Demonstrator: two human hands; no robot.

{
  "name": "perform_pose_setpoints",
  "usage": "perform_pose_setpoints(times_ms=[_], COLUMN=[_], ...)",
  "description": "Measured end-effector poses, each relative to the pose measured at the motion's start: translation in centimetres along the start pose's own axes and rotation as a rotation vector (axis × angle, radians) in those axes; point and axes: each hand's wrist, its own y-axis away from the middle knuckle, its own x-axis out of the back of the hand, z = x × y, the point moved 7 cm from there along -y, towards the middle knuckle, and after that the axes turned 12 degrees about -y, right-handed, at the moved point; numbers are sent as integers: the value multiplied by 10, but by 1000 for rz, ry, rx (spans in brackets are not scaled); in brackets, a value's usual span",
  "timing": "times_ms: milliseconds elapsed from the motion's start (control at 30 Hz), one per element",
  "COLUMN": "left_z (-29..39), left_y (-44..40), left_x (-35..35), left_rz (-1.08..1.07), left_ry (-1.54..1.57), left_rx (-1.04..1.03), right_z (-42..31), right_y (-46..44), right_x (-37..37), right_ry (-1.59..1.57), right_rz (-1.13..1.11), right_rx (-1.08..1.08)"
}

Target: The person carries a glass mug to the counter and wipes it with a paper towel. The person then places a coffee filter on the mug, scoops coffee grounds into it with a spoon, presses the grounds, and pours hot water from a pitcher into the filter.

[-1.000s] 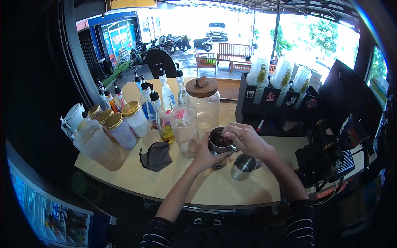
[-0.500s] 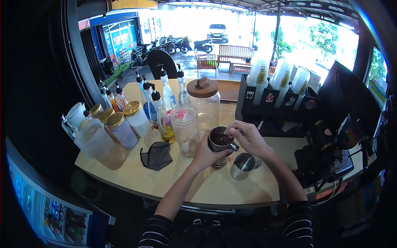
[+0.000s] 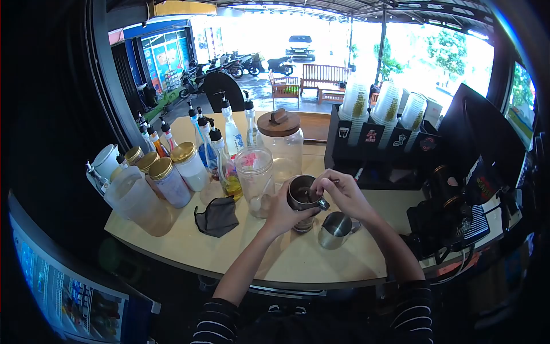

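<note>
A metal cup with dark contents is tilted a little towards me, above the middle of the wooden counter. Wrapped round its left side is my left hand. Over the cup's right rim, the fingers of my right hand are pinched together on a thin utensil, mostly hidden, that reaches into the cup. Under the cup, the base of a glass shows. A second metal pitcher stands just to the right on the counter.
A clear jar and a wooden-lidded jar stand behind my left hand. Further left are a grey mask, a plastic pitcher, gold-lidded jars and pump bottles. A black cup holder and a coffee machine are at the right.
My right hand has shifted slightly at the cup's rim, its fingers moving with the utensil. My left hand keeps its hold on the cup. The view has moved slightly.
</note>
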Motion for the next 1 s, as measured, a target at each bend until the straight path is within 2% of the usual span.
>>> perform_pose_setpoints(times_ms=[67, 167, 233, 367, 433, 667, 733, 1000], left_z=[3, 5, 3, 4, 6, 9, 21, 20], left_y=[-1, -1, -2, -3, -5, -8, -7, -7], left_x=[2, 1, 0, 2, 4, 6, 12, 13], left_rz=[2, 5, 7, 71, 99, 77, 137, 152], left_ry=[-1, -6, -18, -60, -86, -78, -92, -83], left_rx=[-7, -18, -29, -67, -97, -79, -203, -218], right_z=[1, 2, 1, 1, -1, -3, -2, -3], right_y=[0, 2, 2, 2, 1, 1, 2, 1], right_x=[-4, 2, -1, 2, 4, 6, 10, 16], right_ry=[-80, 4, -135, -48, -165, -175, -248, -190], right_rz=[-54, 37, -20, 24, 53, 29, 79, 118], right_rx=[-27, -56, -32, -37, 38, 11, -5, 5])
